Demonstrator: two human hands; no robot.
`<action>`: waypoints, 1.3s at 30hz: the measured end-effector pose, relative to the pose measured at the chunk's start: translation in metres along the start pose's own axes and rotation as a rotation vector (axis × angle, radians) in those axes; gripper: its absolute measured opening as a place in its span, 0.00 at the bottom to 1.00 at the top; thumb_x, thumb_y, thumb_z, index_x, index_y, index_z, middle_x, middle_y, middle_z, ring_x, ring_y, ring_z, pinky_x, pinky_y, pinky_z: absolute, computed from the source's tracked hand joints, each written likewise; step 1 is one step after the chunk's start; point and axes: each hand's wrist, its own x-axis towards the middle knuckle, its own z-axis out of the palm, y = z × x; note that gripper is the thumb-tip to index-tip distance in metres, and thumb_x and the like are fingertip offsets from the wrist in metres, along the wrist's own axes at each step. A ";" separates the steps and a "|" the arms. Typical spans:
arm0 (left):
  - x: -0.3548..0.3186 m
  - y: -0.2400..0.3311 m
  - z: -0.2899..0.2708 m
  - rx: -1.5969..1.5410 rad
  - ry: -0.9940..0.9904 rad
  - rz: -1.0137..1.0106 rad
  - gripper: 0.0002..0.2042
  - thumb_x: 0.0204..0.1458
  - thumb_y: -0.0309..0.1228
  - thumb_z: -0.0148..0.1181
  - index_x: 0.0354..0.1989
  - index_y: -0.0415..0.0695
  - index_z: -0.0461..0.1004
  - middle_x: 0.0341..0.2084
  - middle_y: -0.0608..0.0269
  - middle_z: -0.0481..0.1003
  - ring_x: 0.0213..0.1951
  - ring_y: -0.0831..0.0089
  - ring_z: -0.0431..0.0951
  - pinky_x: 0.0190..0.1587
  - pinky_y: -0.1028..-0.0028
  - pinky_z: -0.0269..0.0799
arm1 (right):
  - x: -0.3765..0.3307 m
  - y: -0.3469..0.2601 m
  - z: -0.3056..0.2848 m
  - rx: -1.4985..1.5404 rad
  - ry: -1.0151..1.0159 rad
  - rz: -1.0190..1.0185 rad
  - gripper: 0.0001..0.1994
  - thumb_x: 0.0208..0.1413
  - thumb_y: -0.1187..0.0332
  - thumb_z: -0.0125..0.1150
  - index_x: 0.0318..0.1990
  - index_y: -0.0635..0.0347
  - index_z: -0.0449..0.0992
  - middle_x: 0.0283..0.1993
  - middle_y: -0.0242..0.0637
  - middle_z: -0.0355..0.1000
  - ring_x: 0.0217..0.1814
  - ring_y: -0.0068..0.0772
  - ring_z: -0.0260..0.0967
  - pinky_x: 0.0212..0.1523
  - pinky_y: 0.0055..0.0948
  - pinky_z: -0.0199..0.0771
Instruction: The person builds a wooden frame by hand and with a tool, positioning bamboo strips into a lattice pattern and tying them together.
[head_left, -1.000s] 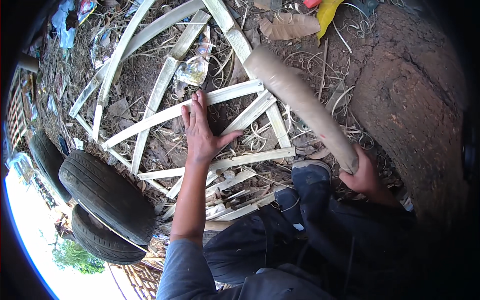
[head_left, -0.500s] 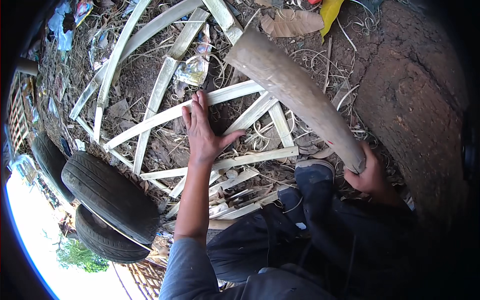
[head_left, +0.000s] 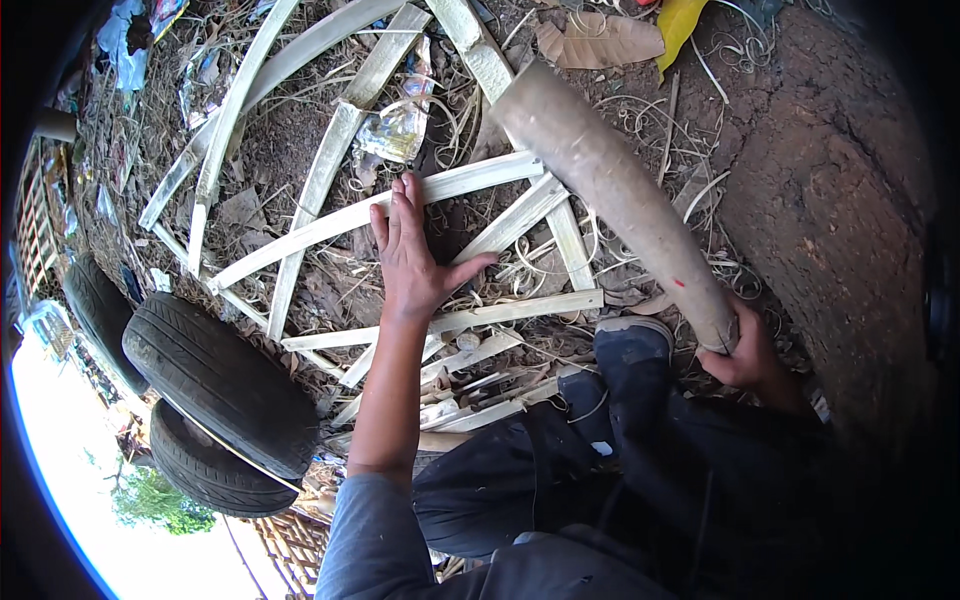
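Observation:
My left hand (head_left: pixel 412 270) lies with its fingers stretched out and thumb spread, resting across a long pale split-bamboo strip (head_left: pixel 330 226). My right hand (head_left: pixel 748 350) is closed round the narrow end of a thick wooden club (head_left: pixel 630 190) with a small red mark near the grip. The club slants up and away to the left. Its wide end hangs by the right end of that strip, where a nail-like dark spot shows; whether the two touch I cannot tell. Other strips (head_left: pixel 510 222) cross beneath, forming a lattice on the ground.
Several dark tyres (head_left: pixel 220 385) stand at the left. A large brown trunk-like mass (head_left: pixel 830 190) rises on the right. Dry leaves (head_left: pixel 600 42), shavings and plastic scraps (head_left: pixel 392 133) litter the soil. My shoe (head_left: pixel 633 345) is beside the lattice's near edge.
The club's wide end has swung a little to the right, away from the strip's middle. My left hand keeps its place on the strip. The whole view has shifted slightly.

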 end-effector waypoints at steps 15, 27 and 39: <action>-0.003 -0.005 0.002 0.000 -0.005 -0.008 0.70 0.33 0.69 0.64 0.71 0.35 0.26 0.69 0.38 0.49 0.71 0.49 0.51 0.69 0.43 0.33 | 0.012 -0.018 -0.021 0.056 -0.226 0.133 0.27 0.35 0.70 0.62 0.50 0.68 0.71 0.37 0.39 0.73 0.40 0.30 0.70 0.44 0.32 0.70; 0.001 -0.002 0.003 -0.006 0.026 0.024 0.69 0.34 0.69 0.64 0.71 0.34 0.27 0.68 0.38 0.51 0.70 0.49 0.51 0.69 0.43 0.34 | 0.011 -0.009 -0.035 0.089 -0.244 0.231 0.30 0.35 0.72 0.61 0.53 0.68 0.68 0.35 0.32 0.71 0.34 0.24 0.67 0.40 0.28 0.68; 0.000 -0.002 0.002 -0.004 0.027 0.013 0.68 0.33 0.67 0.66 0.70 0.31 0.31 0.68 0.40 0.52 0.70 0.49 0.52 0.68 0.44 0.39 | 0.010 -0.019 -0.035 0.283 -0.259 0.443 0.27 0.34 0.72 0.61 0.50 0.67 0.69 0.31 0.36 0.71 0.33 0.24 0.69 0.38 0.29 0.71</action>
